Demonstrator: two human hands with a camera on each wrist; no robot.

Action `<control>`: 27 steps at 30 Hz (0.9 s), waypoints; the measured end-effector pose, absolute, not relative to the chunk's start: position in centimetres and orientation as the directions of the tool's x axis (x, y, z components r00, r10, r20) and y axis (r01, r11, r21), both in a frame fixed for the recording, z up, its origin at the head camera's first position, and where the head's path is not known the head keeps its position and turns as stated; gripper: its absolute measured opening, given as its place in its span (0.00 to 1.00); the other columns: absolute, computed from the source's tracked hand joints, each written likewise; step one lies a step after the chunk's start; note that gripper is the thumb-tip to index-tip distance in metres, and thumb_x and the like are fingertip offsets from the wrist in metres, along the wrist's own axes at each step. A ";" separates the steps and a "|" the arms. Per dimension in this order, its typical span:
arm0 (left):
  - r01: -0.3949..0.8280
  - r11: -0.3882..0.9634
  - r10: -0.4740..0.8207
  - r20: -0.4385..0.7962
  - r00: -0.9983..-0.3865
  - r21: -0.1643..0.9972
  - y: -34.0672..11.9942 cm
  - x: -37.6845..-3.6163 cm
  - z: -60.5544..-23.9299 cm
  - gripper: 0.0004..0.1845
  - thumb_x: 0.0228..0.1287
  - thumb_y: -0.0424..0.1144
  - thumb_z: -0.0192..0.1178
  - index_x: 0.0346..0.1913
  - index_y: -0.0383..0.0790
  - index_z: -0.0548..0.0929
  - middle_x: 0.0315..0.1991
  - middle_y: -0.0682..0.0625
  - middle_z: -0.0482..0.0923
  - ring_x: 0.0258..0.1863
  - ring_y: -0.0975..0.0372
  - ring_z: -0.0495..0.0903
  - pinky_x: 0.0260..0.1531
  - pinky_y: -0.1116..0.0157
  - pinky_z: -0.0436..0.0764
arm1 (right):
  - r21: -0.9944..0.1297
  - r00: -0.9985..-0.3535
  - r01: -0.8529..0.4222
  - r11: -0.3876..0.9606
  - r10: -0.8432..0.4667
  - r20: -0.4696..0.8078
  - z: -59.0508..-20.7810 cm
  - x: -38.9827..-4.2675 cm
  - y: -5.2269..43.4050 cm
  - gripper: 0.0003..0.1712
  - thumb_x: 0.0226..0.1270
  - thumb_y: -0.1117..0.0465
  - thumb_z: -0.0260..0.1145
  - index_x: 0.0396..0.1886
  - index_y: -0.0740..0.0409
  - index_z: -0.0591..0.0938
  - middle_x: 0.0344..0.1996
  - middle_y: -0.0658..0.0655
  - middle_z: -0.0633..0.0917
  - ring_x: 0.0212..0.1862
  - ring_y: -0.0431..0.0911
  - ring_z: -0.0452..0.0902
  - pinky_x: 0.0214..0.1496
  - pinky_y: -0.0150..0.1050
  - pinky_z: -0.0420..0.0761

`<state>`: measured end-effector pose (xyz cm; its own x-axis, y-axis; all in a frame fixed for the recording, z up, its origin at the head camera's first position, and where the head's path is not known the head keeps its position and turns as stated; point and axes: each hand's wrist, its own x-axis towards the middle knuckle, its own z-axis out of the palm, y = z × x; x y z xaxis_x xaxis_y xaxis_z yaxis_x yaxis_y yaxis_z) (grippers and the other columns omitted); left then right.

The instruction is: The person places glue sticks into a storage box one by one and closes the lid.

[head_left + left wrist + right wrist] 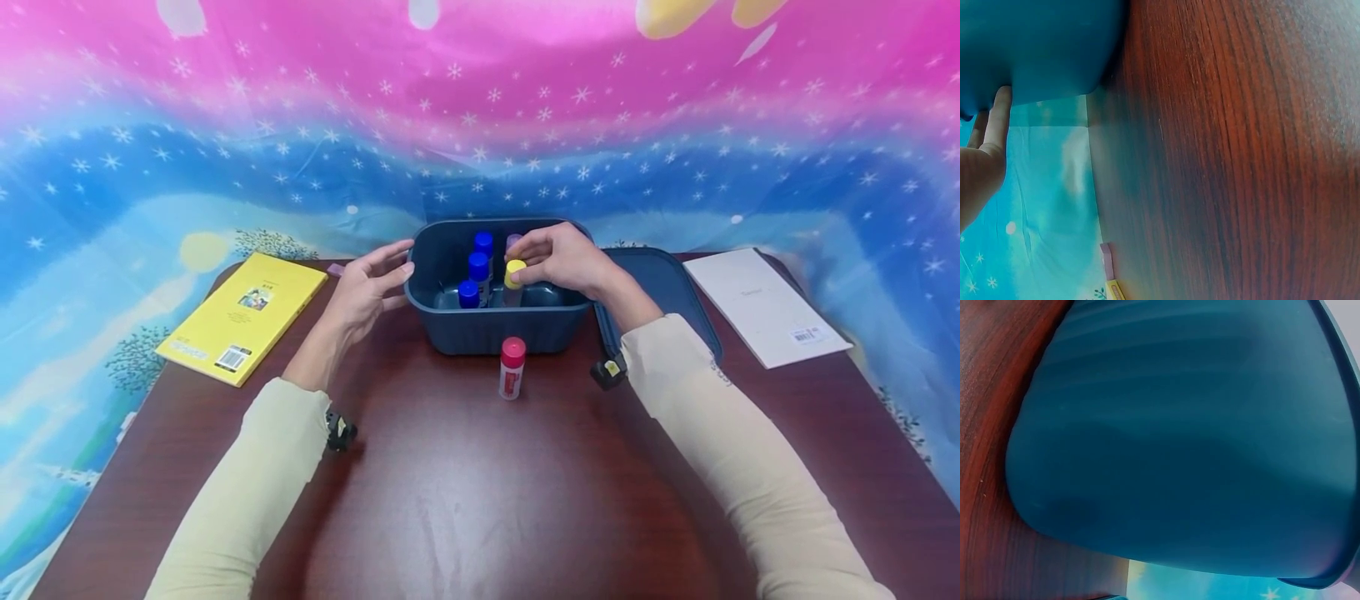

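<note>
A dark blue-grey storage bin [498,332] stands at the back middle of the table. My left hand [367,287] touches its left end with fingers nearly straight; in the left wrist view those fingers [999,122] rest against the bin wall. Over the bin's right half, my right hand [562,260] pinches a yellow-capped glue stick [515,273] by its cap. Several blue-capped glue sticks [477,267] stand inside the bin, and a purple-capped one [513,242] is partly hidden by my right hand. A red-capped glue stick [512,368] stands upright on the table before the bin.
The bin's flat lid [667,300] lies to its right, partly behind my right forearm. A yellow book [243,321] lies at the far left, a white book [765,308] at the far right. Behind the table [450,500] hangs a patterned cloth [480,108].
</note>
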<state>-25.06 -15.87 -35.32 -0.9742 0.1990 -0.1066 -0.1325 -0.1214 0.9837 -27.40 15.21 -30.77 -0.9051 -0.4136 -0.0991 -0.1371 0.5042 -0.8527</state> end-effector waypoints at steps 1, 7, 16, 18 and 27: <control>-0.134 -0.123 0.199 -0.108 -0.974 0.983 -15.9 -25.0 -35.4 0.29 0.74 0.37 0.60 0.75 0.44 0.69 0.74 0.42 0.64 0.70 0.49 0.69 0.59 0.51 0.77 | -0.854 -0.904 -0.138 0.501 -0.417 -0.098 -30.8 -27.4 15.2 0.20 0.66 0.66 0.73 0.57 0.63 0.84 0.54 0.62 0.85 0.58 0.53 0.81 0.60 0.48 0.81; -0.137 -0.129 0.197 -0.110 -0.974 0.982 -15.9 -25.0 -35.5 0.29 0.74 0.37 0.60 0.75 0.44 0.70 0.74 0.42 0.64 0.70 0.49 0.69 0.58 0.51 0.78 | -0.872 -0.899 -0.144 0.468 -0.431 -0.083 -30.5 -27.1 15.4 0.19 0.68 0.68 0.71 0.57 0.65 0.83 0.56 0.63 0.84 0.59 0.54 0.81 0.62 0.47 0.79; -0.133 -0.131 0.199 -0.105 -0.974 0.982 -15.9 -25.0 -35.4 0.29 0.74 0.37 0.61 0.75 0.43 0.69 0.74 0.42 0.64 0.70 0.49 0.69 0.60 0.50 0.76 | -0.878 -0.908 -0.150 0.455 -0.414 -0.060 -30.0 -26.8 15.8 0.21 0.69 0.62 0.71 0.59 0.64 0.82 0.54 0.60 0.86 0.58 0.50 0.81 0.61 0.48 0.80; -0.132 -0.129 0.198 -0.105 -0.975 0.983 -15.8 -25.0 -35.4 0.29 0.74 0.37 0.61 0.75 0.44 0.70 0.74 0.42 0.64 0.70 0.49 0.69 0.60 0.50 0.77 | -0.877 -0.911 -0.153 0.455 -0.410 -0.053 -29.9 -26.7 16.0 0.21 0.70 0.62 0.71 0.60 0.64 0.82 0.54 0.59 0.85 0.57 0.50 0.80 0.61 0.48 0.80; -0.135 -0.129 0.194 -0.108 -0.975 0.982 -15.9 -25.2 -35.4 0.29 0.74 0.37 0.61 0.75 0.44 0.70 0.73 0.42 0.64 0.70 0.50 0.69 0.60 0.50 0.76 | -0.868 -0.921 -0.179 0.463 -0.390 -0.018 -29.1 -26.0 17.0 0.22 0.69 0.59 0.72 0.60 0.61 0.83 0.56 0.59 0.84 0.58 0.50 0.79 0.62 0.50 0.78</control>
